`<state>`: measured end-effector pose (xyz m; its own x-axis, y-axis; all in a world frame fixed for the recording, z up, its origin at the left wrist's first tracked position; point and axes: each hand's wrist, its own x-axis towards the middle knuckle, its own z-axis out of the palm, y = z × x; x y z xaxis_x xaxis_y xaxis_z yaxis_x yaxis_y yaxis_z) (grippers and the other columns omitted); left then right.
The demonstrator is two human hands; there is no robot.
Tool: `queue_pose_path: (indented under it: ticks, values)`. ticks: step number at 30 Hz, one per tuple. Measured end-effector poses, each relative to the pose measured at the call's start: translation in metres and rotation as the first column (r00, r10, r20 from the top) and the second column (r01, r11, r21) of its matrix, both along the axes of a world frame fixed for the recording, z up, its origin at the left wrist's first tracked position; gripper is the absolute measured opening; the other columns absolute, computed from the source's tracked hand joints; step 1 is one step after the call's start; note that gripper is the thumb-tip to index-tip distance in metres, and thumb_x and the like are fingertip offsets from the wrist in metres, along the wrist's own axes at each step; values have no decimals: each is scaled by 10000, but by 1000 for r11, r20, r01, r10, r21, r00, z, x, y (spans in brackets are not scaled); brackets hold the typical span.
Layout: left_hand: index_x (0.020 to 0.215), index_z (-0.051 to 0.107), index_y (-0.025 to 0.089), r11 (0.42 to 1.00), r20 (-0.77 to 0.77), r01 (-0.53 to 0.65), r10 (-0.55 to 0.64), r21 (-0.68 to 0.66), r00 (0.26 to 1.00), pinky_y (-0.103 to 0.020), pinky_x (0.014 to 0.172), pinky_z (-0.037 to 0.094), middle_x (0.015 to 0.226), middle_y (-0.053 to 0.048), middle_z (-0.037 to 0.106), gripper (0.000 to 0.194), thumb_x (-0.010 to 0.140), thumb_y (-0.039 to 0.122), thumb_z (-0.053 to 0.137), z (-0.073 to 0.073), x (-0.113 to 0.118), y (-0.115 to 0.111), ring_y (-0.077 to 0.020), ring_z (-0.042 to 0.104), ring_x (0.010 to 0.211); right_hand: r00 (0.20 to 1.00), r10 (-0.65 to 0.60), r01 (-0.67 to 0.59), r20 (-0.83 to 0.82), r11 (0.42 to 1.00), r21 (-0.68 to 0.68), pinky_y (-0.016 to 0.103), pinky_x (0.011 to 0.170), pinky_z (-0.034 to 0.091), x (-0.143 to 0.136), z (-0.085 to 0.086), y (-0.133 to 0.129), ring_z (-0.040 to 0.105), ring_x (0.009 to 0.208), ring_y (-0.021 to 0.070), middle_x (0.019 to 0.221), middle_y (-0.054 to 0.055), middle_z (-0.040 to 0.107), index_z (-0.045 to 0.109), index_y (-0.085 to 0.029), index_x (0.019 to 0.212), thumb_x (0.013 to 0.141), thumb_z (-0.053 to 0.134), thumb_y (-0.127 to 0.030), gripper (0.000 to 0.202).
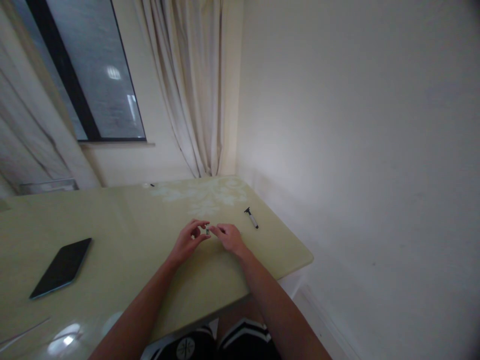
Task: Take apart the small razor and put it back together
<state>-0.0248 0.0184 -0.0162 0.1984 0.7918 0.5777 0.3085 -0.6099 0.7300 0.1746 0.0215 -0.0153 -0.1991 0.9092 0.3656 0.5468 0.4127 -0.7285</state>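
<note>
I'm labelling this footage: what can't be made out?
All in the head view:
Small object in the left hand: too small to identify.
Right hand: palm hidden by the back of the hand.
Pale strip: cut off by the left edge.
Dark item near the table's far edge: too small to identify.

Left hand and right hand bare, wrists and forearms bare too, slim, widening toward lower picture edge. Black shorts below near edge of worktop. Round pale emblem on left leg, dark line pattern inside, too small to make out. Light stripes across right leg, bent into shallow peak, black band between. Small whitish patch between stripes and emblem. Bare knee or thigh beyond stripes.
</note>
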Motion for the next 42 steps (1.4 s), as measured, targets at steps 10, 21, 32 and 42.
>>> queue_pose_path:
  ticks: [10,21,32,42]
  values:
    - [1160,742,224,999,-32,12,-14,-41,999,-229,612,457,937,-11,637,353,834,360,757,-6,-5,4,-98,517,645,977,-11,27,214,997,-72,271,565,192,1,8,-6,436,588,109,586,-22,480,646,-166,644,971,401,-757,718]
    - [1141,753,231,998,-53,43,-45,-38,998,-226,594,455,921,-8,633,343,824,361,767,0,-8,2,-98,522,636,963,-52,69,265,996,-55,285,575,191,1,10,-6,430,588,118,590,-3,500,671,-170,638,963,321,-805,795]
    - [1144,752,232,1000,-58,18,-19,-17,998,-229,597,460,912,-10,641,349,831,387,761,7,-12,1,-101,523,635,957,-45,55,286,998,-24,283,569,179,1,7,-1,399,574,110,574,-8,489,647,-164,606,975,322,-788,794]
    - [1137,762,240,999,-3,19,-20,-45,1000,-227,599,444,917,-5,642,351,803,344,785,8,-12,1,-104,520,652,954,-52,56,294,998,-4,292,567,174,1,6,1,399,584,116,583,-4,482,620,-165,615,987,303,-770,778]
